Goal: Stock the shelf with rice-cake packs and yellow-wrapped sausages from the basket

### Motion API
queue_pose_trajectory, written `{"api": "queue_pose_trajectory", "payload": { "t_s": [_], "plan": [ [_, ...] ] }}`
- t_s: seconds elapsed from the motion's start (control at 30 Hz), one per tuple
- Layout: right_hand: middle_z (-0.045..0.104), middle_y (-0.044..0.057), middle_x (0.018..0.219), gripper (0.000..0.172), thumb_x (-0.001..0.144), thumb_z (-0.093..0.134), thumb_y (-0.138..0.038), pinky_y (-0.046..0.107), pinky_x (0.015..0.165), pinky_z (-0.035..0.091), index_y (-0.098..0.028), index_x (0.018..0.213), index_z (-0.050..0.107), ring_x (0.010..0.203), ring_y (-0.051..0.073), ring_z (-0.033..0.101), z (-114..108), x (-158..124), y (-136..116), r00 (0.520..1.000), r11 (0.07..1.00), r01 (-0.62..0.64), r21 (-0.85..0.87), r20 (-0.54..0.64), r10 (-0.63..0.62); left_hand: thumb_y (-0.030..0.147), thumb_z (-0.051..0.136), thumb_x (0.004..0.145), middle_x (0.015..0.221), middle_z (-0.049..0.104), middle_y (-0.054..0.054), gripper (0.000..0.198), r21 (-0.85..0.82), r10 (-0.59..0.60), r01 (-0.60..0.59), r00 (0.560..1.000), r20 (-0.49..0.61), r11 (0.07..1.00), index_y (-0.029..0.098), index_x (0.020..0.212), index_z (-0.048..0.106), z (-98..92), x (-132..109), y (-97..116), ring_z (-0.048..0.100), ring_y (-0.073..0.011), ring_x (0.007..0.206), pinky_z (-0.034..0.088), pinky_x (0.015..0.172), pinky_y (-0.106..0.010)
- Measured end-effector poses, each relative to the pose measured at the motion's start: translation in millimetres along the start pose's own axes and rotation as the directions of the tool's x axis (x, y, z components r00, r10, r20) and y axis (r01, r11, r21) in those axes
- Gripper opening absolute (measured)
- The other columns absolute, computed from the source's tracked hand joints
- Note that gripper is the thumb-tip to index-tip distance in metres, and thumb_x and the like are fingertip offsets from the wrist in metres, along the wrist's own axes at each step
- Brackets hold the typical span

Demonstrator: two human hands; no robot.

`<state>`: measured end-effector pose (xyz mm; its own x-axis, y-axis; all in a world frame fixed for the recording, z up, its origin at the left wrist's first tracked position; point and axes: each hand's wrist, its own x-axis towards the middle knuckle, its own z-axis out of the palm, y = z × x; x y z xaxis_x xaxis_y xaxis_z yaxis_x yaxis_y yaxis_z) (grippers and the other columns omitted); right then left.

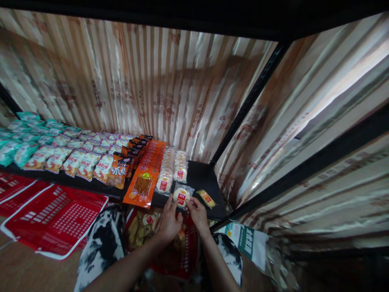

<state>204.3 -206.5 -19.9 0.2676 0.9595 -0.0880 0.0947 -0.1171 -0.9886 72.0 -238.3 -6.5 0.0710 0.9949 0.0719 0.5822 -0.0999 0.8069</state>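
Clear-wrapped bun packet sits at the shelf near edge; I pinch it with left hand and right hand fingers.

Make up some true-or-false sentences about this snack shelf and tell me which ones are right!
1. The left hand and the right hand both hold the cake packet. True.
2. The yellow packet lies left of the cake packet. False: it lies on its right.
3. Red baskets lie below the shelf, at the left. True.
4. The shelf is white. False: it is black.
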Motion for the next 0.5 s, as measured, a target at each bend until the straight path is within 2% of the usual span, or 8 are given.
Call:
{"api": "queue_pose_trajectory", "payload": {
  "t_s": [0.23, 0.5],
  "plan": [
    [0.066, 0.001, 0.063, 0.037, 0.068, 0.056, -0.053, 0.025, 0.052, 0.045, -0.02, 0.083, 0.066, 0.054, 0.015, 0.058, 2, 18, -6, 0.999, 0.987, 0.016, -0.16, -0.036, -0.022, 0.019, 0.046, 0.075, 0.148, 0.029, -0.009, 0.057, 0.02, 0.006, -0.008, 0.994, 0.112, 1.0, 0.01, 0.131, 0.046, -0.4, 12, 9, 0.025, -0.0193, 0.137, 0.023, 0.114, -0.031],
    [0.065, 0.0, 0.061, 0.034, 0.07, 0.052, -0.052, 0.027, 0.055, 0.045, -0.021, 0.077, 0.065, 0.056, 0.017, 0.059, 8, 36, -9, 0.997, 0.962, 0.048, -0.27, -0.048, -0.063, 0.02, 0.046, 0.075, 0.15, 0.024, -0.008, 0.063, 0.023, -0.023, 0.019, 0.985, 0.171, 1.0, 0.01, 0.136, 0.039, 2.7, 24, 12, 0.022, -0.0194, 0.138, 0.02, 0.114, -0.029]
  ]
}}
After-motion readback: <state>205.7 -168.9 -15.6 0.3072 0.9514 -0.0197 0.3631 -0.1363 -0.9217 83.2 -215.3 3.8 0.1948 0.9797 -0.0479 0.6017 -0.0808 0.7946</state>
